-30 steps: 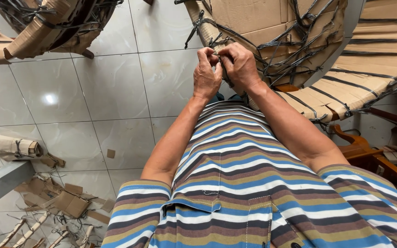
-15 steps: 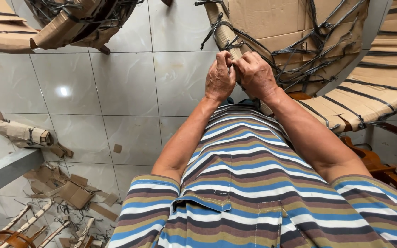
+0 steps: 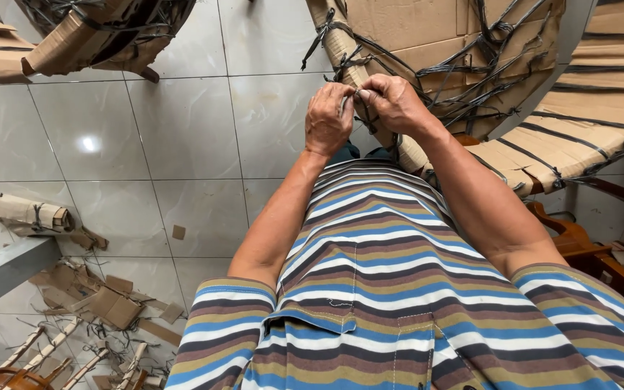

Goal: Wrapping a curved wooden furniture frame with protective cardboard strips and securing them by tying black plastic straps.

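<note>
1. Since the earlier frame, your hands have shifted slightly left.
2. Left hand (image 3: 328, 118) and right hand (image 3: 393, 103) pinch the dark cord (image 3: 350, 105), fingers closed.
3. Cord lies on the cardboard-wrapped chair (image 3: 427, 43).

The cardboard-wrapped bundle (image 3: 427, 43), brown and tied with black strings, stands at the top. Left of it is another brown wrapped bundle (image 3: 88, 32). Far below-left of it lies a small rolled package (image 3: 27, 214).
</note>
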